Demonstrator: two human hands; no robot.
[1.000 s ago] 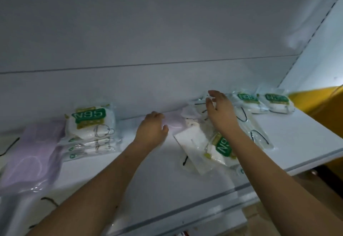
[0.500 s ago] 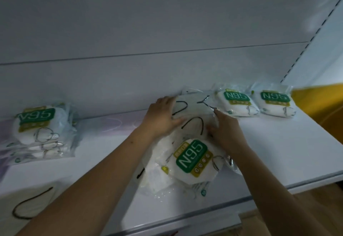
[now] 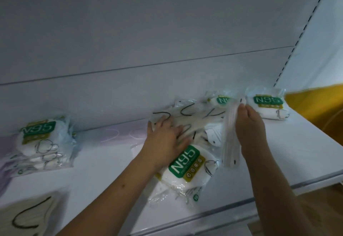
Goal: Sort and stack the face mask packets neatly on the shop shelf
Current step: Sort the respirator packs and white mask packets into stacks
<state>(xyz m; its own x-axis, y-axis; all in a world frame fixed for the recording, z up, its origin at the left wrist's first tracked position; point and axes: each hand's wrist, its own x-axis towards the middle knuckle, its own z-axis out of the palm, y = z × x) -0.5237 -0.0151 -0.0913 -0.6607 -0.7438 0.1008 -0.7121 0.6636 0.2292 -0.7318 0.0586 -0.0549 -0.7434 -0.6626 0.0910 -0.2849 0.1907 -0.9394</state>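
A loose heap of clear face mask packets [image 3: 194, 117] with black ear loops lies mid-shelf. My left hand [image 3: 165, 139] presses flat on the heap, fingers spread. My right hand [image 3: 249, 128] grips a thin packet [image 3: 230, 143] stood on its edge, just right of the heap. A green-labelled N95 packet [image 3: 187, 165] lies in front of the heap, under my left wrist. A stack of N95 packets [image 3: 42, 143] sits at the left. Two more N95 packets [image 3: 267, 104] [image 3: 220, 100] lie at the back right.
The white shelf [image 3: 297, 152] ends in a front rail and a right edge, with a yellow surface [image 3: 315, 102] beyond. A beige packet with a black loop [image 3: 27, 219] lies at the lower left. A pale purple packet [image 3: 118, 133] lies against the back wall.
My right hand has lifted a thin packet out of the heap and turned it on edge. My left hand slid down flat onto the heap. The view shifted slightly left.
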